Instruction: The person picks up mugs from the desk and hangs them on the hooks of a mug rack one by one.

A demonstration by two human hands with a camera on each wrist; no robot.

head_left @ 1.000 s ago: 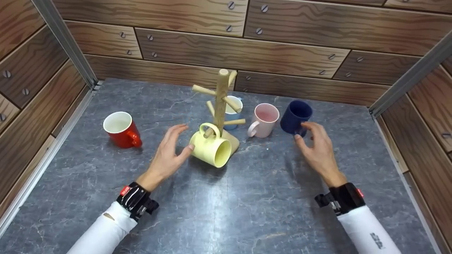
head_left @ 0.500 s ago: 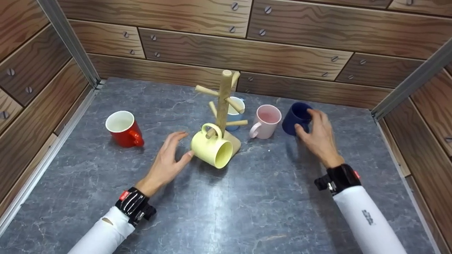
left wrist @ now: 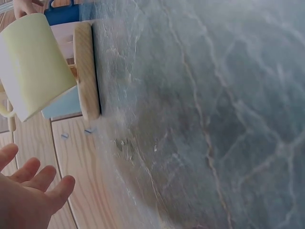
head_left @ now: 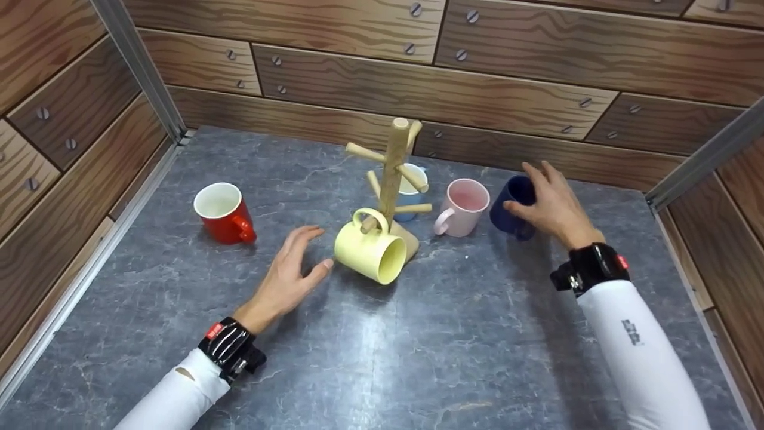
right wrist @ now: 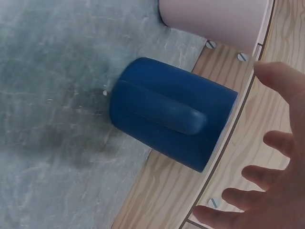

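My right hand [head_left: 555,206] hovers over the dark blue mug [head_left: 506,210] with its fingers spread. In the right wrist view the fingers [right wrist: 267,176] are apart from the mug's rim, and its handle [right wrist: 167,112] points toward the camera. A yellow mug [head_left: 364,248] hangs by its handle from a low peg of the wooden mug tree [head_left: 391,167]. Left of that mug, my left hand [head_left: 286,278] is held with thumb and fingers parted, holding nothing; the left wrist view shows its fingertips [left wrist: 62,188] below the yellow mug.
A pink mug [head_left: 461,209] stands between the tree and the blue mug. Behind the tree is a light blue mug [head_left: 409,206], partly hidden. The red mug [head_left: 225,218] stands at the left. Wood-patterned walls [head_left: 358,77] enclose the grey tabletop [head_left: 382,370].
My right hand has gone from the blue mug's near side, past its rim, to a spread pose above it. My left hand stays beside the yellow mug. The head view has shifted slightly.
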